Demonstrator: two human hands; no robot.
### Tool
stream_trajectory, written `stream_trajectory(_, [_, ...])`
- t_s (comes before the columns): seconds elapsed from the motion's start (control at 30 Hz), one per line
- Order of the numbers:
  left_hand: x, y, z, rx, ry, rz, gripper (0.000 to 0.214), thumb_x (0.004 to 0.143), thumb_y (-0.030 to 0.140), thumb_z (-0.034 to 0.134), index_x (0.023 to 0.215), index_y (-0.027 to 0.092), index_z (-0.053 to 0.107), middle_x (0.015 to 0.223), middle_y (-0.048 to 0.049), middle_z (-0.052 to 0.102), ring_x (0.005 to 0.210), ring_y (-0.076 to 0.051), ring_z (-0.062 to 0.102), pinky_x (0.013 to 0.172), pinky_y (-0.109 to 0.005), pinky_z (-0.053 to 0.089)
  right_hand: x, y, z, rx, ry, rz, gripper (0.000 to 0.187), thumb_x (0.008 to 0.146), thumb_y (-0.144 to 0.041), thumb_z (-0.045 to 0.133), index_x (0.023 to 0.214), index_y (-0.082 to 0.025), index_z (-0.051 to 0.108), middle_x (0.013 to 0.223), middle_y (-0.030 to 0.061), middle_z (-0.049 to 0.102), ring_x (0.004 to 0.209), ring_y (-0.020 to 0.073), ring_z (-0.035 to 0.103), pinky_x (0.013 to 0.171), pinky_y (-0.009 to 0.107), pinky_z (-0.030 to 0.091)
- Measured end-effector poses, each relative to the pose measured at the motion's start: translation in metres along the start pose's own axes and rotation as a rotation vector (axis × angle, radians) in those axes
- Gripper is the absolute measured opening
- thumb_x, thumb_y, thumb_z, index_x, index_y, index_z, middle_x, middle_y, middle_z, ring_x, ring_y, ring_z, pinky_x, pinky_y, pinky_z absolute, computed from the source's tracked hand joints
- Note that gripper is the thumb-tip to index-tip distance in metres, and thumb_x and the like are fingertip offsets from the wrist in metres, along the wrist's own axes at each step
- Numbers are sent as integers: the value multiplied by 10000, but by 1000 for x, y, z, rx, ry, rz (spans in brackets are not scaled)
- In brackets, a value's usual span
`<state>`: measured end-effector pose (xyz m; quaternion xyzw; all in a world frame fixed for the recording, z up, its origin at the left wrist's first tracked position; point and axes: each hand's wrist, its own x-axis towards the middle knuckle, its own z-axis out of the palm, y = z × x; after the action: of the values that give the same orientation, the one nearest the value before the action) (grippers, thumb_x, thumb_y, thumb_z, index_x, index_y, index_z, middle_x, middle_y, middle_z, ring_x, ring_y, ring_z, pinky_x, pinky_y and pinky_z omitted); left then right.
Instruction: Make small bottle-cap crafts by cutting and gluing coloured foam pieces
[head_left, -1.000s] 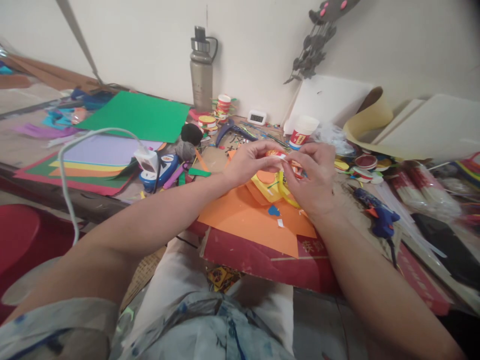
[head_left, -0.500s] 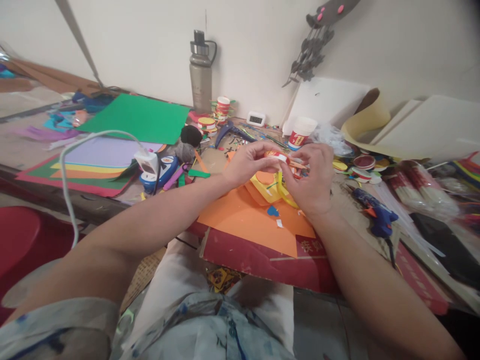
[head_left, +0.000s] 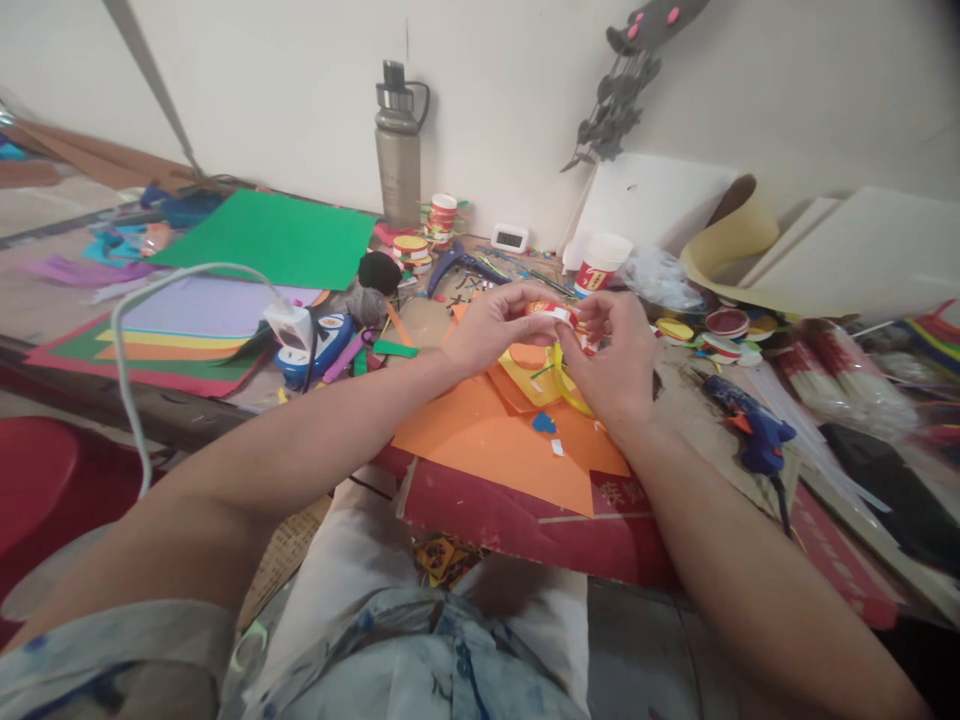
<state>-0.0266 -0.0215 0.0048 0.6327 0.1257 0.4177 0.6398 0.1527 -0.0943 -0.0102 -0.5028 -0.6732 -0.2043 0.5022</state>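
Note:
Both hands meet over the orange paper [head_left: 495, 455], closed on a small red-and-white paper cup piece [head_left: 553, 309]. My left hand [head_left: 495, 325] pinches its left side between thumb and fingers. On the other side, my right hand [head_left: 616, 360] grips it with thumb and curled fingers, which partly hide it. A curled yellow paper strip [head_left: 574, 390] hangs by the right thumb; whether it is joined to the cup piece I cannot tell. Beneath lie yellow and orange paper cut-outs [head_left: 531, 388], a blue paper scrap [head_left: 544, 423] and a white scrap [head_left: 556, 448].
A blue glue gun [head_left: 757, 435] lies right of my right arm. Behind the hands stand a paper cup [head_left: 602, 262], a small digital clock [head_left: 509, 238] and a water bottle [head_left: 398, 165]. Coloured sheets, topped by green paper [head_left: 274, 240], and a blue power strip [head_left: 319, 350] are at left.
The right hand's raised fingers have curled in slightly toward the cup piece. Otherwise both hands keep nearly the same hold, and the view has shifted a little.

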Motion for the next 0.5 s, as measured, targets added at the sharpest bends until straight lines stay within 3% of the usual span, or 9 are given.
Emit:
stream_trajectory(0.2, [-1,1,1,-14,-34,16,534,741,457,978,1125,169,744,1094,-66,818,976,-164,783,931,-332,645,0,1,0,6,27,-20,205,958,-347,693,1110,-256,591,982,54,648,856,233,632,718,412,569])
stream_trajectory(0.5, [-1,1,3,-86,-31,1,569,699,443,1007,1059,180,653,1020,-38,809,927,-142,784,890,-296,630,0,3,-1,-6,16,-47,194,998,-378,662,1143,-263,602,1051,103,631,973,290,614,793,471,571])
